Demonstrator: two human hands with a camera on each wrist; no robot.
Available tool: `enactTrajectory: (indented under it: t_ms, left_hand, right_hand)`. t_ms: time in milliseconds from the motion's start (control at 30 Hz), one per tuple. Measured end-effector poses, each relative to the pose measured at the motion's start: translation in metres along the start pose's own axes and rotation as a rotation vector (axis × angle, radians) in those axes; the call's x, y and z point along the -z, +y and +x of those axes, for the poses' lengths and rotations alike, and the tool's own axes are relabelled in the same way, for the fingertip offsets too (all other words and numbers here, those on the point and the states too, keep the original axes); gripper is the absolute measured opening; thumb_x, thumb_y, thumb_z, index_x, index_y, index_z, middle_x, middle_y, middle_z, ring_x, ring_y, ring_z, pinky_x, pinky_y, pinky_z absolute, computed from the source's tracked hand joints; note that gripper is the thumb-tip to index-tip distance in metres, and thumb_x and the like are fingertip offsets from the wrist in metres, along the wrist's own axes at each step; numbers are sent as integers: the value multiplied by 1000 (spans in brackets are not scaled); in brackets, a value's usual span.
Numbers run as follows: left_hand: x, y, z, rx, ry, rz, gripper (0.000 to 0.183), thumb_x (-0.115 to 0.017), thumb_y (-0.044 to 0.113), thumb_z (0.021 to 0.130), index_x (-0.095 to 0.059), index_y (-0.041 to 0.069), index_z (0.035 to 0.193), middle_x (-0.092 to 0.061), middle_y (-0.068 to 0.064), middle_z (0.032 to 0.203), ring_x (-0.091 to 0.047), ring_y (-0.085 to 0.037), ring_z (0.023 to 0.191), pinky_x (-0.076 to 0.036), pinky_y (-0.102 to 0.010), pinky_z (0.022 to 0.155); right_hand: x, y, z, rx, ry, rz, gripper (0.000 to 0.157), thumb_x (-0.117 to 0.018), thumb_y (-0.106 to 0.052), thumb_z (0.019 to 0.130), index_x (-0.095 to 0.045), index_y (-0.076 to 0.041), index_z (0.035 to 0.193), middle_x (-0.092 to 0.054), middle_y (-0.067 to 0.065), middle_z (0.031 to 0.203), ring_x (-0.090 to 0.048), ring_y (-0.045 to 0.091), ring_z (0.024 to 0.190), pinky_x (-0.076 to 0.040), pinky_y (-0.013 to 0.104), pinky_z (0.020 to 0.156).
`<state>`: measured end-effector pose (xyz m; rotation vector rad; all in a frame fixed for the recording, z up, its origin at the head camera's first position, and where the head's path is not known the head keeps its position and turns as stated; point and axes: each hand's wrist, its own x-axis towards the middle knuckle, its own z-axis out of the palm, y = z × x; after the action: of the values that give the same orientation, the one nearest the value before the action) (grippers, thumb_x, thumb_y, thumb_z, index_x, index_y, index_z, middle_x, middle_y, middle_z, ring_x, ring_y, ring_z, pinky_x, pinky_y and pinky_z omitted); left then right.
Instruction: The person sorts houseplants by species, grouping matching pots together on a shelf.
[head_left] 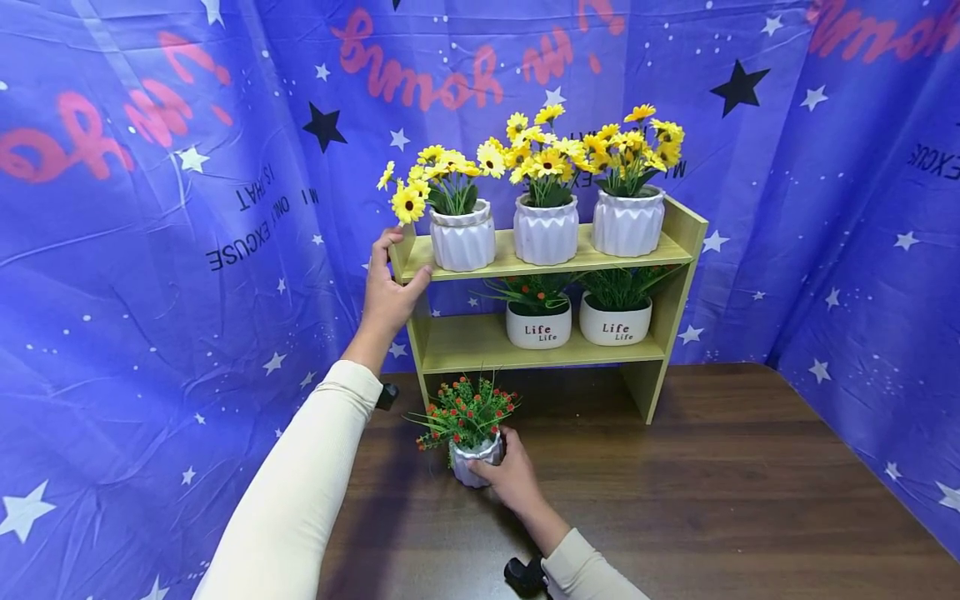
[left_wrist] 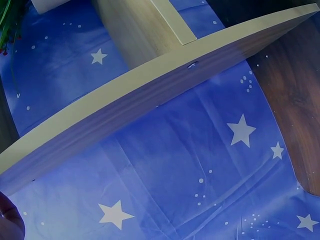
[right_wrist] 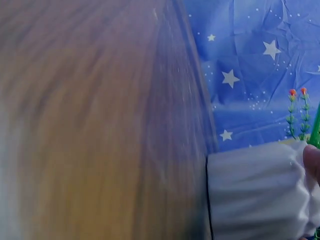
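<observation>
A small two-tier wooden shelf (head_left: 543, 361) stands on the table. At its upper left corner my left hand (head_left: 392, 296) grips the side panel, thumb at the front and fingers on the outer side. In the left wrist view that side panel (left_wrist: 125, 90) runs diagonally, with a bit of the hand (left_wrist: 11, 220) at lower left. My right hand (head_left: 517, 482) holds a white ribbed flowerpot (head_left: 472, 462) with red-flowered greenery, low in front of the shelf's left side. Close up in the right wrist view, the pot (right_wrist: 255, 192) has a finger against its rim.
Along the top shelf stand three white pots of yellow flowers (head_left: 546, 229). Below, two white oval planters (head_left: 538, 327) marked "Life" sit toward the middle and right. The brown table (head_left: 720, 483) extends right; a blue star-patterned curtain (head_left: 285, 208) hangs behind and at both sides.
</observation>
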<state>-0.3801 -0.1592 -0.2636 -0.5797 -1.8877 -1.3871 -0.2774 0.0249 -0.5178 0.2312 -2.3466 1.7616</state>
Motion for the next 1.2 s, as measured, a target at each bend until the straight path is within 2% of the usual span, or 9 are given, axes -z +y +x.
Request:
enactTrajectory:
  t_ms: [133,267,367,500,667,900,1033,1200]
  left_hand:
    - [0,1,-1,-24,8,-19,55,-72,0,84,-42,-5,130,-40,-15,152,-36,-31,138,-25,-39,113]
    - [1,26,-7,-15,3,-21,51,-69,-5,85,-41,-10,127,-39,-21,151,-36,-36,137,-26,-37,112]
    - [3,43,-11,-16,5,-24,49,-68,-7,84,-41,-12,125,-40,-24,149,-37,-37,136,-27,-36,111]
    - [3,46,-12,-15,5,-26,49,-68,-8,84,-41,-13,125,-40,-25,148,-37,-38,135,-27,-35,111]
    - [3,41,-10,-18,7,-27,49,-68,-7,84,-41,-12,124,-40,-25,149,-37,-36,137,-26,-33,112]
    - [-1,3,0,-26,9,-12,53,-72,0,85,-42,-6,128,-41,-16,150,-37,-29,137,-25,-35,113]
    - [-1,-1,0,-21,4,0,53,-73,4,86,-42,-3,128,-41,-10,151,-36,-22,138,-25,-33,113]
    - [-1,-2,0,-42,6,-9,53,-72,4,85,-42,-4,127,-42,-12,150,-36,-23,138,-25,-33,113]
  right_hand:
    - [-7,0,0,-30,43,-22,84,-88,-21,70,-42,5,136,-58,24,124,-55,39,115,-43,54,97]
    - [-12,0,0,-37,81,-59,85,-89,-22,67,-43,3,134,-58,22,122,-56,38,113,-44,53,96]
    - [-12,-1,1,-28,85,-47,82,-89,-20,67,-44,3,132,-59,22,120,-56,38,112,-45,53,95]
    - [-9,-4,1,-23,92,10,78,-89,-15,68,-47,4,131,-60,22,120,-57,38,112,-45,52,96]
    - [-3,-9,0,-8,116,38,75,-89,-14,69,-50,2,130,-63,20,121,-58,36,112,-45,51,95]
    - [12,-28,-3,45,143,33,74,-90,-18,67,-53,-3,129,-67,17,117,-61,32,107,-47,48,92]
    - [22,-45,-2,87,159,1,73,-90,-21,68,-53,-4,128,-68,15,114,-62,29,103,-49,45,88]
    - [35,-69,7,128,153,-1,72,-89,-23,70,-53,-7,131,-67,11,116,-62,25,104,-50,42,87]
